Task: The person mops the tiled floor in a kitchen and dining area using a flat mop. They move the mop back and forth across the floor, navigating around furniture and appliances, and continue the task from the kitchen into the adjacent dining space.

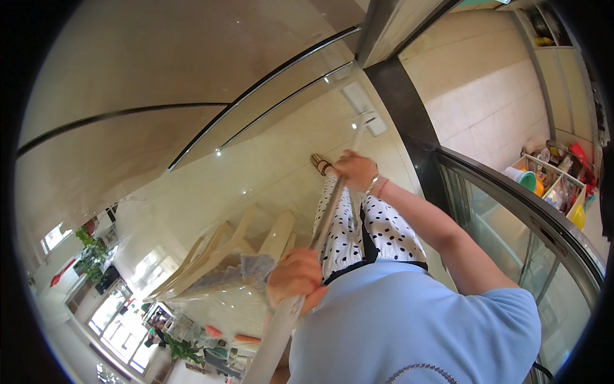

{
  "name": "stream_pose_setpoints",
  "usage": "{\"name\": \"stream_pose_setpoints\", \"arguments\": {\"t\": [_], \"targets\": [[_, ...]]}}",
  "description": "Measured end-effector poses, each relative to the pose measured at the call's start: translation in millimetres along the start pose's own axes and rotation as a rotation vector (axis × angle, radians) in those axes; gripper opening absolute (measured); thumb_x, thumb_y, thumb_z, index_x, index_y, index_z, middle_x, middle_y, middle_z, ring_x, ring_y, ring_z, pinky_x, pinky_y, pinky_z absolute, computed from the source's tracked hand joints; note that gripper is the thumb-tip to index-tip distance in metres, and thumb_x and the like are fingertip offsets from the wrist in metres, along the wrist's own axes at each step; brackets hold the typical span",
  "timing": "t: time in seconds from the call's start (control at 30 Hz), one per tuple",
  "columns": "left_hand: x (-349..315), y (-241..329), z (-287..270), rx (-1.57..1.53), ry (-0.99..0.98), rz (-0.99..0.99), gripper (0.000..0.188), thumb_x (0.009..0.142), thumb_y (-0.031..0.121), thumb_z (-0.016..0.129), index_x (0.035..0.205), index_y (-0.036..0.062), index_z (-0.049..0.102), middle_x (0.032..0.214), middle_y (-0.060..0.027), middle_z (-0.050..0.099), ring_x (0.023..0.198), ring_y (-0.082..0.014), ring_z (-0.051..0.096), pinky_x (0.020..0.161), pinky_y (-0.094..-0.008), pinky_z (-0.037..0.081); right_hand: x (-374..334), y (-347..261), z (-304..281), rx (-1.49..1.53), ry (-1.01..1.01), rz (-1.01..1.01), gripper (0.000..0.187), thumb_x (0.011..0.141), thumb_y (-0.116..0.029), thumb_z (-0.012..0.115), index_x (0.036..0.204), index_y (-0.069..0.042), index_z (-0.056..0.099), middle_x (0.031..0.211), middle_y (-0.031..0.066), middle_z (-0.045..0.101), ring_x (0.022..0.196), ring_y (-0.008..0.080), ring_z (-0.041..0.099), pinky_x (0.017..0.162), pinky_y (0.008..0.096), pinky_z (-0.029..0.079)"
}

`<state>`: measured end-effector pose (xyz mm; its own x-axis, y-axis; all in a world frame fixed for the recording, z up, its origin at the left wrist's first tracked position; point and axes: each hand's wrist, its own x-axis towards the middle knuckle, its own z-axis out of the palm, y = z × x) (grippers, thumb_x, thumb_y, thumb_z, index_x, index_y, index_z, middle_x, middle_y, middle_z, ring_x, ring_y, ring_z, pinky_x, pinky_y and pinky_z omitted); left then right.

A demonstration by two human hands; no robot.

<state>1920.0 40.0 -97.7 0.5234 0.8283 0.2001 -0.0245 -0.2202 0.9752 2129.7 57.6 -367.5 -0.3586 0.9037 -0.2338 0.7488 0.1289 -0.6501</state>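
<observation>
My right hand (355, 170), with a bracelet at the wrist, is wrapped round the lower pole (330, 214) of a long-handled flat mop. Nearer to my body, my left hand (296, 280) grips the same pole close to its thick white upper end (275, 339). The pole slants away from me to a white, rectangular mop head (363, 107), which lies on the glossy beige floor (288, 157) beside the dark door sill. The part of the pole just above the head is blurred. One sandalled foot (320, 163) shows just beyond my right hand.
Cream plastic chairs (240, 237) with a grey cloth (256, 267) stand at left. Glossy cabinet panels (153, 64) rise at upper left. A dark sill (409, 105) and glass sliding door (524, 211) border the right; a crate (550, 173) of colourful items stands beyond.
</observation>
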Motion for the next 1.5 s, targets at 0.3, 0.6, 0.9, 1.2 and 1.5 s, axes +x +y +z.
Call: {"name": "stream_pose_setpoints", "arguments": {"t": [0.3, 0.6, 0.9, 1.2, 1.5], "targets": [[70, -85, 38, -0.309, -0.100, 0.087, 0.031, 0.067, -0.016, 0.069, 0.070, 0.0075, 0.049, 0.070, -0.0051, 0.055, 0.066, -0.0229, 0.054, 0.076, -0.0388, 0.045, 4, 96, -42, 0.057, 0.264, 0.280, 0.014, 0.088, -0.016, 0.059, 0.077, -0.009, 0.058, 0.088, 0.0094, 0.056, 0.099, 0.0293, 0.057, 0.076, 0.0392, 0.050], [-4, -40, -51, -0.026, 0.140, -0.142, 0.015, 0.084, -0.009, 0.059, 0.078, 0.0018, 0.050, 0.080, -0.0125, 0.061, 0.078, -0.0251, 0.058, 0.090, -0.0493, 0.048, 52, 0, 17, 0.089, 0.091, 0.260, 0.001, 0.079, -0.014, 0.061, 0.079, -0.015, 0.060, 0.090, 0.0039, 0.057, 0.103, 0.0245, 0.056, 0.074, 0.0403, 0.053], [-74, 39, -93, 0.195, 0.411, -0.275, 0.019, 0.087, 0.002, 0.064, 0.078, 0.0044, 0.048, 0.071, -0.0107, 0.059, 0.068, -0.0248, 0.056, 0.082, -0.0476, 0.050, 87, -119, 86, 0.173, -0.236, 0.037, 0.009, 0.079, -0.016, 0.064, 0.088, -0.016, 0.066, 0.099, 0.0030, 0.062, 0.113, 0.0251, 0.052, 0.079, 0.0419, 0.054], [-82, 39, -79, 0.185, 0.408, -0.129, 0.026, 0.086, 0.017, 0.071, 0.076, 0.0088, 0.049, 0.068, -0.0075, 0.058, 0.066, -0.0230, 0.057, 0.075, -0.0460, 0.049, 83, -134, 57, 0.099, -0.337, -0.094, 0.014, 0.083, -0.028, 0.063, 0.090, -0.016, 0.066, 0.094, 0.0012, 0.063, 0.107, 0.0214, 0.057, 0.075, 0.0415, 0.054], [-20, -61, 35, -0.097, 0.326, 0.059, 0.024, 0.077, 0.002, 0.073, 0.077, 0.0072, 0.049, 0.071, -0.0085, 0.059, 0.067, -0.0244, 0.057, 0.075, -0.0457, 0.048, -2, 41, -15, -0.004, -0.058, 0.147, 0.011, 0.085, -0.025, 0.060, 0.091, -0.017, 0.065, 0.095, 0.0040, 0.062, 0.101, 0.0258, 0.060, 0.075, 0.0425, 0.054]]}}
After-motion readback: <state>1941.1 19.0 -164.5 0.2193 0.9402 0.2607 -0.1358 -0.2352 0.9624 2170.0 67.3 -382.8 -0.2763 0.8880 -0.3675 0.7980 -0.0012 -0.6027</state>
